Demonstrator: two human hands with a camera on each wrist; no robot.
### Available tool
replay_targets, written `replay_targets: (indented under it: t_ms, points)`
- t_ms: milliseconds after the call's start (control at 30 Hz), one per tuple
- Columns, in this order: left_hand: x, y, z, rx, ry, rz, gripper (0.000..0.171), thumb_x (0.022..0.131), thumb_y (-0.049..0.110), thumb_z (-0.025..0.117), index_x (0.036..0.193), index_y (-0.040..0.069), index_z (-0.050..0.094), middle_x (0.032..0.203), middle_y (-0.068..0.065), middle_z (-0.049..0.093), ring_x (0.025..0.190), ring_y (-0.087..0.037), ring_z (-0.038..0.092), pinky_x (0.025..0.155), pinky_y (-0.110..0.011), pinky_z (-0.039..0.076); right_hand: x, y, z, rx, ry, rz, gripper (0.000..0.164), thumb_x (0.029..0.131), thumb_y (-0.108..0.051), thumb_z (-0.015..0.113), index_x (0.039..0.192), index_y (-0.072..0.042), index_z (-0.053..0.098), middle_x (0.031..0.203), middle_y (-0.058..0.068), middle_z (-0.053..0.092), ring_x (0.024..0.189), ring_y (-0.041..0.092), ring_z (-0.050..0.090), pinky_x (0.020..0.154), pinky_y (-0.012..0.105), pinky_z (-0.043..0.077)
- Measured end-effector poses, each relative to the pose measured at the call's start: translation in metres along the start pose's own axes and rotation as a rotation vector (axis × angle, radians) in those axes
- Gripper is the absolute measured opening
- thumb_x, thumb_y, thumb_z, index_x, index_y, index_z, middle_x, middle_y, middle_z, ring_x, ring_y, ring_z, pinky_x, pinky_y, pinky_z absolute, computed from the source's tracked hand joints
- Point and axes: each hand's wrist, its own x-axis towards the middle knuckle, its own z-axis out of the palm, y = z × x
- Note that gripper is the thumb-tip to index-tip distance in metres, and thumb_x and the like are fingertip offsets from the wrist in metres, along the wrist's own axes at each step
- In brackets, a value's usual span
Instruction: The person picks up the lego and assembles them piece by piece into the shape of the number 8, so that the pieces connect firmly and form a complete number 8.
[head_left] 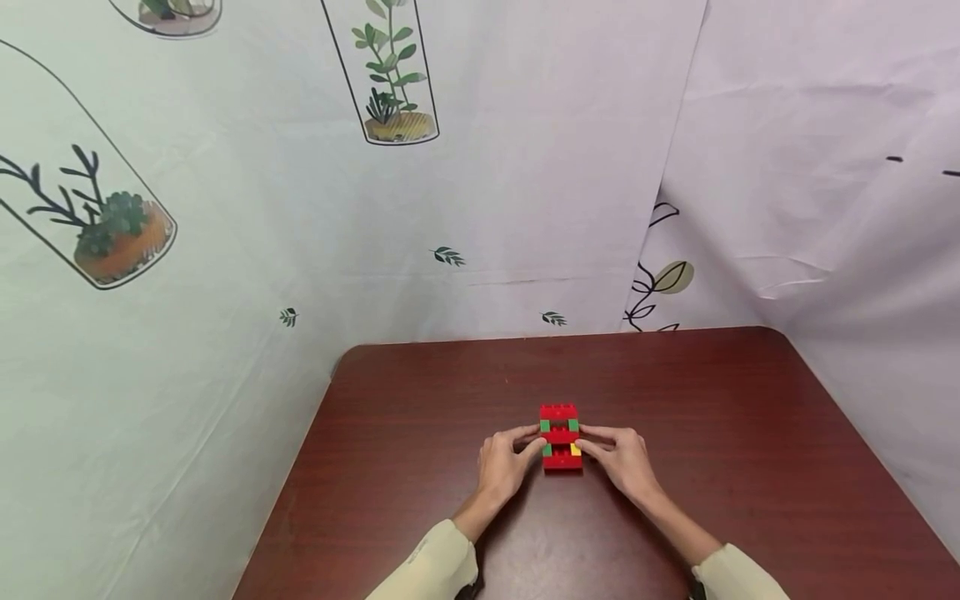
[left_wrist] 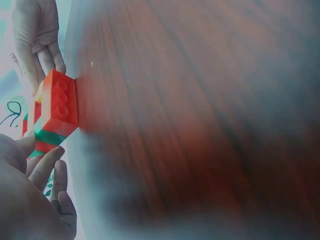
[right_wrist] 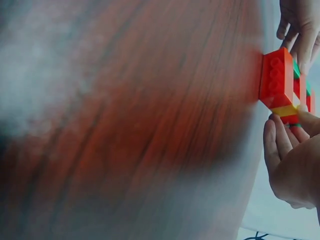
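Note:
A small structure of toy bricks (head_left: 561, 461) is on the brown table, between the two hands. Three red bricks run across it, one beyond another in the head view, joined at the ends by small green bricks (head_left: 573, 425) and one yellow brick (head_left: 575, 449). My left hand (head_left: 502, 467) grips its left side between thumb and fingers, the thumb by the nearer green brick (left_wrist: 49, 137). From the right, my right hand (head_left: 628, 462) pinches the opposite side, its thumb at the yellow brick (right_wrist: 284, 111). Part of the structure is hidden behind the fingers in both wrist views.
The dark brown wooden table (head_left: 420, 392) has rounded far corners. A pale cloth (head_left: 525, 208) printed with plants in glass jars and small leaves hangs behind it and along its sides. Light sleeves (head_left: 435, 562) cover both forearms.

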Motion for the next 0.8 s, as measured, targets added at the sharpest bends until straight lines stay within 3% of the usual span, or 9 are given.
replay_targets:
  t_ms: [233, 500, 800]
  points:
    - [0.005, -0.001, 0.004, 0.026, 0.025, -0.013, 0.029, 0.095, 0.038, 0.081, 0.120, 0.021, 0.083, 0.099, 0.011, 0.081, 0.095, -0.009, 0.076, 0.085, -0.041, 0.058, 0.005, 0.001, 0.002, -0.055, 0.035, -0.017, 0.031, 0.088, -0.015, 0.088, 0.117, -0.004, 0.082, 0.114, 0.020, 0.078, 0.096, 0.027, 0.078, 0.080, 0.040, 0.062]
    - [0.008, -0.001, 0.009, 0.046, 0.051, -0.044, 0.028, 0.094, 0.039, 0.082, 0.116, 0.022, 0.085, 0.096, 0.011, 0.081, 0.093, -0.010, 0.076, 0.084, -0.041, 0.057, 0.008, 0.001, 0.003, -0.100, 0.066, -0.025, 0.028, 0.088, -0.019, 0.089, 0.113, -0.006, 0.084, 0.110, 0.016, 0.079, 0.093, 0.021, 0.074, 0.075, 0.030, 0.056]
    - [0.009, -0.003, 0.014, 0.044, 0.071, -0.061, 0.024, 0.094, 0.038, 0.083, 0.114, 0.024, 0.085, 0.097, 0.013, 0.080, 0.093, -0.009, 0.076, 0.085, -0.042, 0.056, 0.009, 0.006, 0.009, -0.016, 0.077, 0.003, 0.026, 0.089, -0.015, 0.088, 0.112, -0.004, 0.084, 0.104, 0.017, 0.080, 0.094, 0.026, 0.079, 0.080, 0.039, 0.062]
